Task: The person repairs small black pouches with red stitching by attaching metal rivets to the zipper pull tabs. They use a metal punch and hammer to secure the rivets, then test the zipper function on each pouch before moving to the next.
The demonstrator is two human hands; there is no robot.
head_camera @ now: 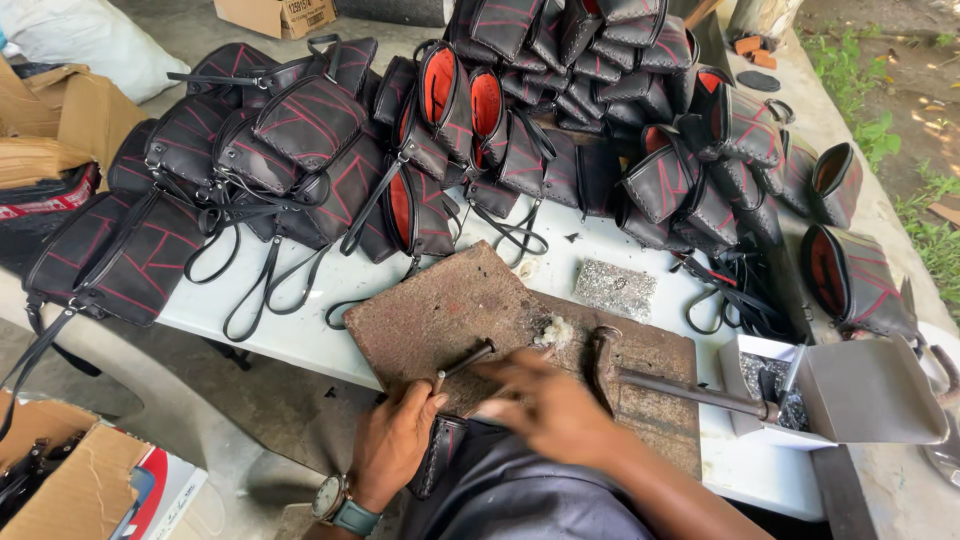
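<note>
A thin dark metal punch (462,362), judged stiff and light, is gripped at its lower end by the left hand (392,440), while the blurred right hand (545,405) cannot be told.

Soft, even daylight fills the scene, brighter beyond the hands and to their right, where the counter (600,250) turns pale and slightly washed out. Shadows are faint and short. The right hand (545,405) is smeared by motion blur; the left hand (392,440) is sharp. Wide-angle bending shows at the frame edges
</note>
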